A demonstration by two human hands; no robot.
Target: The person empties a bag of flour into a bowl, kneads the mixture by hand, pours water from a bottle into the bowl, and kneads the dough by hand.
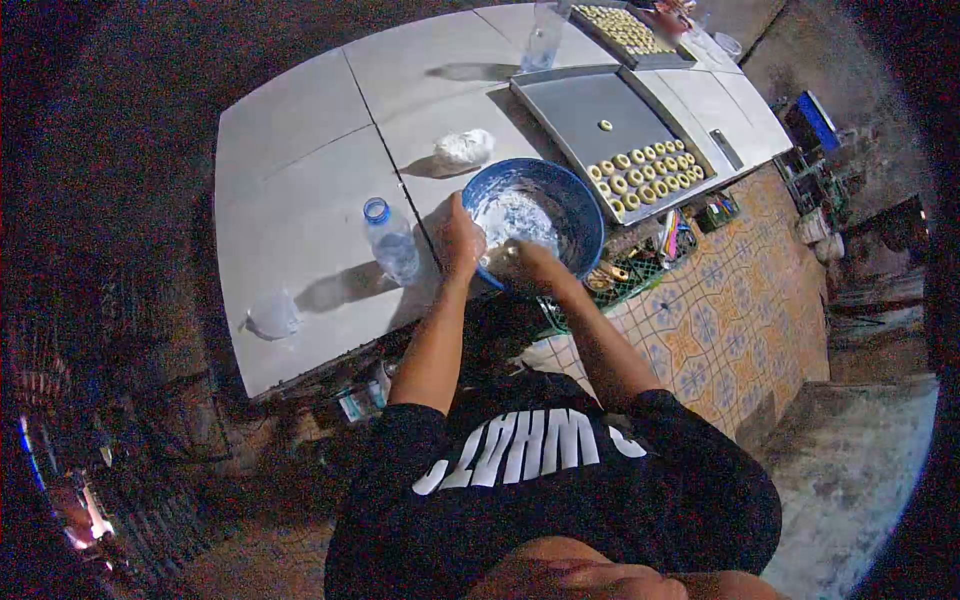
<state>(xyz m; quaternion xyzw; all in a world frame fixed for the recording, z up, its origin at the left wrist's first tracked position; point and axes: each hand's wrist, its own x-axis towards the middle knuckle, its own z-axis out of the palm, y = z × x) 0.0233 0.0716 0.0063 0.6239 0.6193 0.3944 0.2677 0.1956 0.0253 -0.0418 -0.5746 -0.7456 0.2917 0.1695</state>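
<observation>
A blue basin (590,215) stands at the near edge of the table, its inner wall smeared white. White powdery mixture (515,215) lies in its bottom. My left hand (463,240) grips the basin's left rim, thumb up along the outside. Reaching over the near rim, my right hand (532,265) is inside the basin at the mixture, its fingers curled. Whatever those fingers hold is hidden. Just beyond the basin rests a white bundle, maybe a bag (464,148). A clear plastic bottle with a blue neck (392,245) stands left of my left hand.
Right of the basin, a metal tray (590,105) holds several dough rings (645,175). Farther back are another filled tray (625,35) and a clear bottle (542,40). A small translucent bag or cup (273,315) sits at left. A green crate (640,275) is below the table edge.
</observation>
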